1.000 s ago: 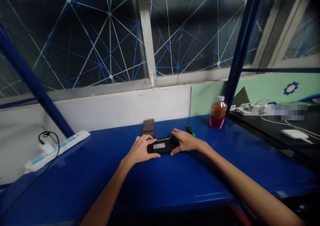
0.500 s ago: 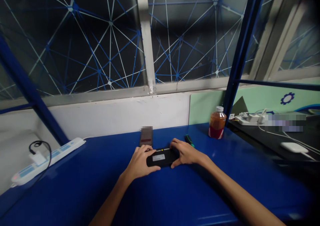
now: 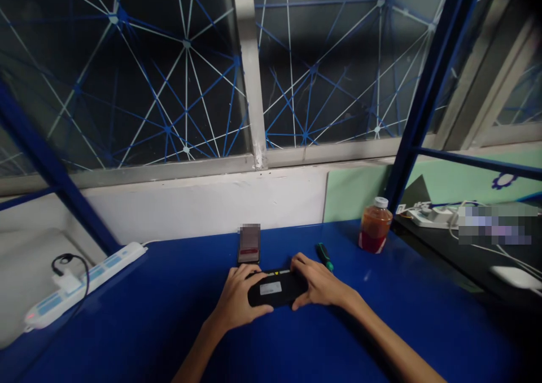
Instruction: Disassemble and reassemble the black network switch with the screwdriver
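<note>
A flat black rounded device (image 3: 283,296) with a white label and a small yellow mark along its far edge lies between my hands, on or just over the blue table; its exact kind is unclear. My left hand (image 3: 239,294) grips its left end, fingers over the far edge and thumb along the near edge. At the opposite end, my right hand (image 3: 317,281) holds it the same way. Just behind the device sits a dark phone-like slab (image 3: 249,246), partly blurred out. A green-and-black screwdriver-like tool (image 3: 324,256) rests beyond my right hand.
On the blue table (image 3: 178,281), a white power strip (image 3: 91,284) with a plugged-in black cable lies at the left. A bottle of orange-brown drink (image 3: 375,225) stands at the back right. Blue frame posts rise on both sides, and a black desk with chargers adjoins at right.
The view has shifted, so the table and everything on it appear lower in the picture. Both hands keep their grip on the black device, with no clear movement across the table.
</note>
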A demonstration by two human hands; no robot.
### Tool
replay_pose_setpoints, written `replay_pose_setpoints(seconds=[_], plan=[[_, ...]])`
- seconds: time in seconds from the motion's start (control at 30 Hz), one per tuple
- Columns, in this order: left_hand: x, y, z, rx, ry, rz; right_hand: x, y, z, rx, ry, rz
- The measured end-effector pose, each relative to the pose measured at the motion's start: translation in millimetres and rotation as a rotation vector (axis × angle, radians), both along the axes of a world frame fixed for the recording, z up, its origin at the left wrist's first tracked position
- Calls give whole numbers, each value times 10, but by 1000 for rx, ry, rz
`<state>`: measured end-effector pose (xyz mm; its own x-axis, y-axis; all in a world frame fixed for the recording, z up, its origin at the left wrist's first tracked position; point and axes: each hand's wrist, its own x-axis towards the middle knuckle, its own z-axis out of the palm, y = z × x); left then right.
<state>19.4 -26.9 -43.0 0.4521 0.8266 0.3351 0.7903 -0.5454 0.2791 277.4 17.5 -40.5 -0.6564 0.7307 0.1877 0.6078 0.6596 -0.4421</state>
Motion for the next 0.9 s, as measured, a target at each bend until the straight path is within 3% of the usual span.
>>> replay_pose_setpoints(seconds=[0.4, 0.67, 0.9], plan=[[-19, 13, -57, 54, 61, -19, 66, 60, -35, 58, -33, -15], [36, 41, -121, 128, -14, 11, 83, 120, -69, 24, -5, -54], [-222, 70, -72, 136, 53, 36, 83, 115, -53, 66, -46, -54]])
